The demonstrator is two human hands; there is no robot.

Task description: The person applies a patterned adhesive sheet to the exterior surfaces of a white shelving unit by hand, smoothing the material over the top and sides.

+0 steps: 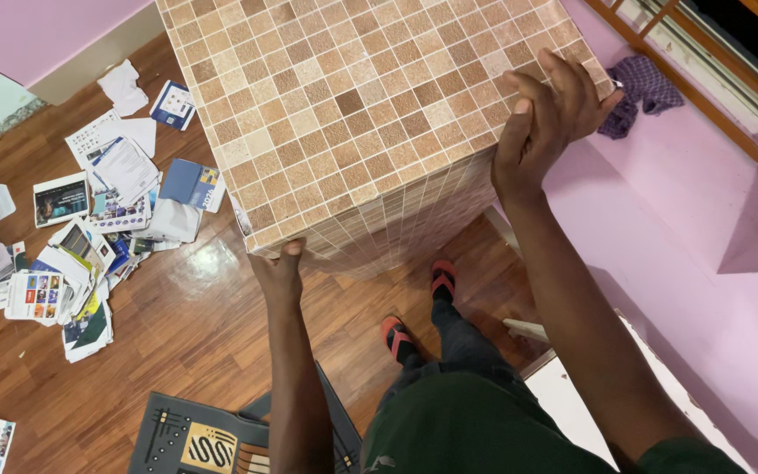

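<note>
While the head camera looks straight down, a large box-shaped block covered in brown mosaic tile (pixel 370 114) fills the top middle of the view, held up above a wooden floor (pixel 186 333). It sits directly ahead of the person, its long side running from lower left to upper right. The left hand (pixel 281 270) is closed around the block's near lower corner, the corner closest to the body. The right hand (pixel 547 114) reaches farther forward, fingers curled over the block's right-hand top edge, gripping it. Below the block, two feet in red sandals (pixel 418 307) stand on the floor. To the left lies a scattered heap of leaflets and papers (pixel 89 228). A pink wall (pixel 704 228) runs down the right, with a purple cloth (pixel 638 88) on its ledge. A patterned mat (pixel 203 439) lies at the bottom.
</note>
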